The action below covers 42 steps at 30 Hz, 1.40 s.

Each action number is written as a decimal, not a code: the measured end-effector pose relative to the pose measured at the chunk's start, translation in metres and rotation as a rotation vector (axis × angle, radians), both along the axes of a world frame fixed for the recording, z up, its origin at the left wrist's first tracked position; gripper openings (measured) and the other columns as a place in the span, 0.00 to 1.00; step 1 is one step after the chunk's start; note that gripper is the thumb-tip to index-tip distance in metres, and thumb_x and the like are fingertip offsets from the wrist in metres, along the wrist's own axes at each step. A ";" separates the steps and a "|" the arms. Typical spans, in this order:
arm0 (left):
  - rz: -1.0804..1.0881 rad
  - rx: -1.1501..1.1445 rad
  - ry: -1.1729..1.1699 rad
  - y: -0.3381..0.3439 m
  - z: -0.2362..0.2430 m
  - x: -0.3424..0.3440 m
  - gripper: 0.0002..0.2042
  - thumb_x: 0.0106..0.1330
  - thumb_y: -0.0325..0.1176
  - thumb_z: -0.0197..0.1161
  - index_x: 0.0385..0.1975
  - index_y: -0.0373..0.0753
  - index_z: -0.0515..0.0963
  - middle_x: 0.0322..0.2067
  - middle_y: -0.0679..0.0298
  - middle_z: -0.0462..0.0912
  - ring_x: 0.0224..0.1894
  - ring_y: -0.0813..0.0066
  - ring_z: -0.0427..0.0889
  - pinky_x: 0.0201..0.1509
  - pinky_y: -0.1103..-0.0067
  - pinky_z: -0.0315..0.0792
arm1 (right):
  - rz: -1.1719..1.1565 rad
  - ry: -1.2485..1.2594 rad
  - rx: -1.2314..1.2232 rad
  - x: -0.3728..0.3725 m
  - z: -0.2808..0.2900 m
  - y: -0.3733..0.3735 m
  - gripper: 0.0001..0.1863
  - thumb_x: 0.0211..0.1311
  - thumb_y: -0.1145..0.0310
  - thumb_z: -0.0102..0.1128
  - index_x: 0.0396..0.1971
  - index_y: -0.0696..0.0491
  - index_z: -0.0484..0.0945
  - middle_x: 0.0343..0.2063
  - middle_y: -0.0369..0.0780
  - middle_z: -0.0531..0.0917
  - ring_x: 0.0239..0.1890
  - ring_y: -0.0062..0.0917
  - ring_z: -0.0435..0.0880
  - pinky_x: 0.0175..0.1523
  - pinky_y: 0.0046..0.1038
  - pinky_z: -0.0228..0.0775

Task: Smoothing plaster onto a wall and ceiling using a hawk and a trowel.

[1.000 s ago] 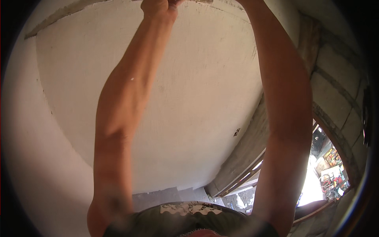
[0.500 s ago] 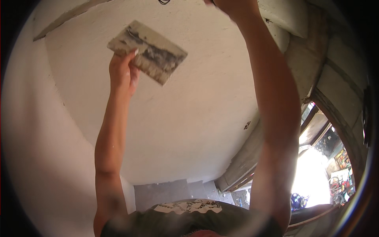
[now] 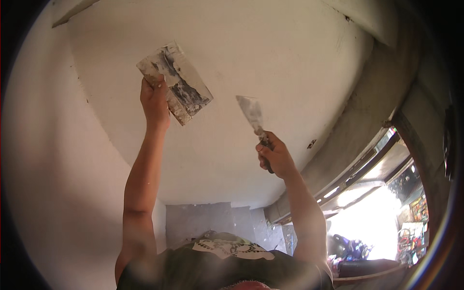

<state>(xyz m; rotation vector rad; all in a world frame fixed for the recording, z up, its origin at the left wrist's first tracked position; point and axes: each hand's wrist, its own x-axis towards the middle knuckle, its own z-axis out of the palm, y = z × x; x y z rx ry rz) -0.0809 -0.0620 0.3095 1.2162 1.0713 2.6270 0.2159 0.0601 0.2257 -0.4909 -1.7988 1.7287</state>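
My left hand (image 3: 154,104) grips a flat rectangular plastering blade (image 3: 186,84), crusted and smeared with pale and dark grey filler, raised against the backdrop of the off-white plastered surface (image 3: 232,53). Lower and to the right, my right hand (image 3: 275,157) is closed round the dark handle of a putty knife (image 3: 249,108), whose wide metal blade points up and left, apart from the rectangular blade. My dark green shirt with a pale print (image 3: 227,249) shows at the bottom.
A pale wall (image 3: 53,159) curves down the left. On the right are a bare grey concrete beam (image 3: 360,111) and a bright opening (image 3: 362,212) onto cluttered objects, including something resembling a motorcycle (image 3: 348,246). A grey patched surface (image 3: 198,220) lies beyond my shirt.
Both arms have come down from the top edge. The rectangular blade has swung into full view in my left hand; my right hand has dropped, bringing the putty knife into view.
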 end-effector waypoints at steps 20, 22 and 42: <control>0.290 -0.483 0.619 -0.040 -0.077 0.079 0.26 0.71 0.51 0.55 0.53 0.31 0.67 0.35 0.61 0.81 0.37 0.72 0.80 0.40 0.77 0.73 | -0.147 0.098 0.153 -0.046 0.091 -0.016 0.21 0.71 0.64 0.50 0.59 0.58 0.68 0.19 0.35 0.77 0.16 0.13 0.72 0.19 0.19 0.63; 0.202 -0.442 0.394 -0.040 -0.105 0.079 0.28 0.69 0.54 0.55 0.52 0.31 0.67 0.37 0.59 0.80 0.37 0.71 0.79 0.41 0.77 0.73 | -0.271 0.289 0.208 -0.048 0.090 -0.001 0.24 0.68 0.73 0.45 0.64 0.57 0.64 0.24 0.37 0.79 0.20 0.14 0.74 0.20 0.19 0.64; 0.039 -0.606 0.074 -0.077 -0.214 -0.003 0.22 0.70 0.50 0.57 0.45 0.33 0.70 0.32 0.69 0.69 0.34 0.82 0.64 0.39 0.83 0.63 | -0.993 0.226 1.051 -0.250 0.208 0.047 0.29 0.65 0.72 0.54 0.66 0.49 0.60 0.47 0.51 0.69 0.49 0.44 0.76 0.47 0.39 0.78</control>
